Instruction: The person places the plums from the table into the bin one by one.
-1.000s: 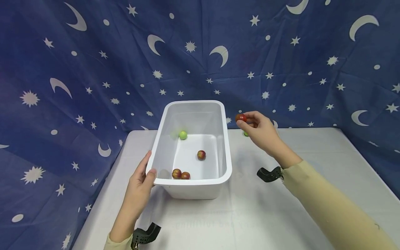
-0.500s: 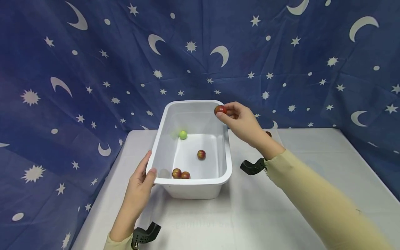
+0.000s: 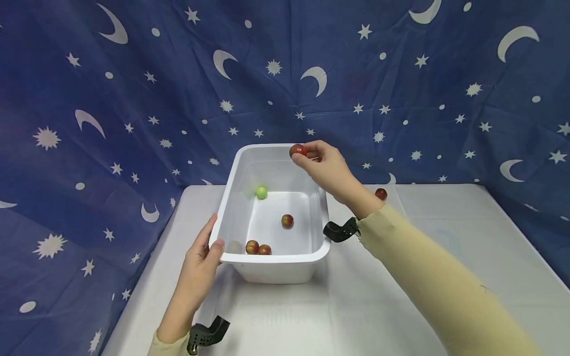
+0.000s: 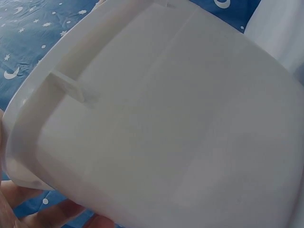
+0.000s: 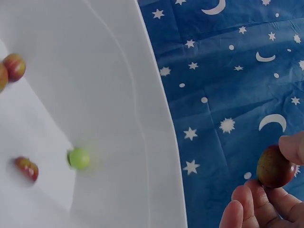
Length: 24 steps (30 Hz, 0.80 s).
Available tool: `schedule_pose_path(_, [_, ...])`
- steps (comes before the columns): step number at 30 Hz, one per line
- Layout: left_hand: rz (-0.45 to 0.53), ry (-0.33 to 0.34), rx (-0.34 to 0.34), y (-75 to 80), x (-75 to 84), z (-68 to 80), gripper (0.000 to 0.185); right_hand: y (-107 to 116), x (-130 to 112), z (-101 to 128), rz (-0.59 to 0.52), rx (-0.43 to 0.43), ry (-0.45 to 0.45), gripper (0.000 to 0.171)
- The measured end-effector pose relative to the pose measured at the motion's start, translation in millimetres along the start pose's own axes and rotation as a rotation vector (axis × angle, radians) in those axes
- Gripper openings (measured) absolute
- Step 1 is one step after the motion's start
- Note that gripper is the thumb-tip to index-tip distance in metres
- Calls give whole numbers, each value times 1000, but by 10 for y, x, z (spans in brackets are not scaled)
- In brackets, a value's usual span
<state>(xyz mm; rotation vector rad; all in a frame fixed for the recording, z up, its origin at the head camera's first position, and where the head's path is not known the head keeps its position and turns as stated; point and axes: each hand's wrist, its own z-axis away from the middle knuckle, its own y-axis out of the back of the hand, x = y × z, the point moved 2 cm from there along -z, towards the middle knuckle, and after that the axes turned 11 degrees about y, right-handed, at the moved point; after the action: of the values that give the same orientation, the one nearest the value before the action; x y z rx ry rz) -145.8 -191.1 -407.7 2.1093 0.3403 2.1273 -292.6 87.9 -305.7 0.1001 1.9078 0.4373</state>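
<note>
A white plastic tub (image 3: pixel 276 259) stands on the table, its mouth facing up. My left hand (image 3: pixel 198 269) grips its near left corner, with the thumb over the rim and the fingers beneath. Above the far right corner, my right hand (image 3: pixel 331 170) pinches a small glossy red-brown fruit (image 3: pixel 298 151) between thumb and fingers; in the right wrist view this fruit (image 5: pixel 275 166) shows greenish streaks. Inside the tub lie a green fruit (image 3: pixel 261 192) near the far left, one red fruit (image 3: pixel 287 221) mid-floor, and two touching red fruits (image 3: pixel 258 248) at the near wall.
Another dark red fruit (image 3: pixel 380 194) lies on the white tablecloth (image 3: pixel 436 232), right of the tub and just past my right forearm. A dark blue cloth (image 3: pixel 378 89) with moons and stars hangs behind the table and along the left side.
My right hand has carried the red-brown fruit leftward and up, from right of the tub to over its far right corner. My left hand and the tub have stayed in place.
</note>
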Motion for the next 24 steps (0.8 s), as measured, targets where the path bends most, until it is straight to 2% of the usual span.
schedule_pose_path(6, [-6, -8, 7, 1, -7, -4, 52, -167, -30, -91, -43, -39, -27, 39])
schedule_pose_path(15, [5, -11, 8, -2, -2, -8, 52, -360, -8, -156, -56, -69, -60, 37])
schedule_pose_path(24, [-5, -2, 9, -1, -20, -11, 52, -541, 109, -158, 45, -164, -141, 41])
